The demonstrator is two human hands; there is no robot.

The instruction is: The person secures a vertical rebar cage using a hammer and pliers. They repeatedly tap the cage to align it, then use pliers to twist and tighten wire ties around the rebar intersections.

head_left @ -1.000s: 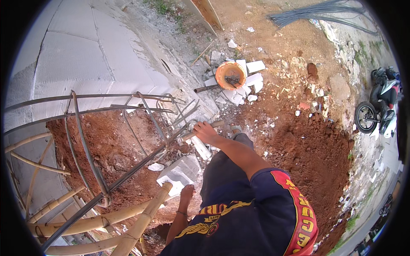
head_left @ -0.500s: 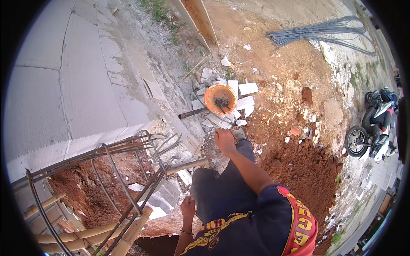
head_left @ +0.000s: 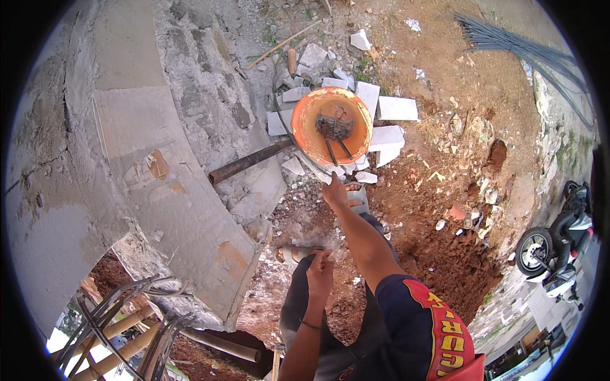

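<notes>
An orange bucket [head_left: 303, 120] stands among broken white blocks. Inside lie a heap of thin dark metal pieces [head_left: 335, 127] and two dark handles [head_left: 347, 150], like those of pincers, leaning toward me. My right hand [head_left: 335, 192] is just short of the bucket's near rim, index finger stretched toward it, with nothing visible in its grasp. Nearer my body, above my leg, my left hand [head_left: 319, 274] is raised with its fingers curled closed. Whatever it may hold is hidden.
Left of the bucket lies a rusty pipe [head_left: 251, 161] beside a concrete edge [head_left: 190, 235]. Bent rebar [head_left: 108, 324] and bamboo poles [head_left: 219, 345] cross a pit at lower left. Dug red soil [head_left: 448, 273] is to my right, with a motorcycle [head_left: 549, 244] beyond and steel bars [head_left: 518, 44] far right.
The view has come closer to the bucket, which appears larger. My right hand has reached toward its near rim. My left hand has come up and forward, away from the rebar cage.
</notes>
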